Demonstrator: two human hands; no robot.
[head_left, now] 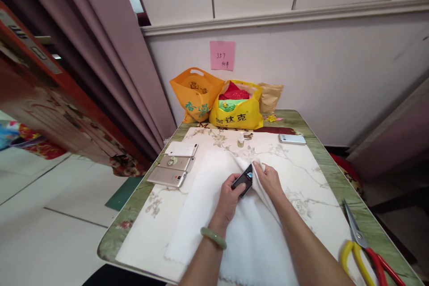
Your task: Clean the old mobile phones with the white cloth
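Observation:
A small black keypad phone [246,179] is gripped in my left hand [231,194], thumb across its dark screen, tilted over the white cloth. My right hand [268,178] pinches a raised fold of the white cloth [204,201] against the phone's upper right side. The rest of that cloth lies spread beneath both hands. On the left, several phones rest in a row, among them a white phone [181,149], a gold phone with a round sticker [176,162] and a phone lying nearest me [166,176]. A small clear bottle [240,140] stands just beyond the cloth.
At the table's back stand an orange bag [196,98], a yellow bag [236,111] with red and green contents, and a brown paper pouch [271,97]. A silver phone [292,139] lies back right. Scissors [359,237] with red and yellow handles lie front right, blades pointing away.

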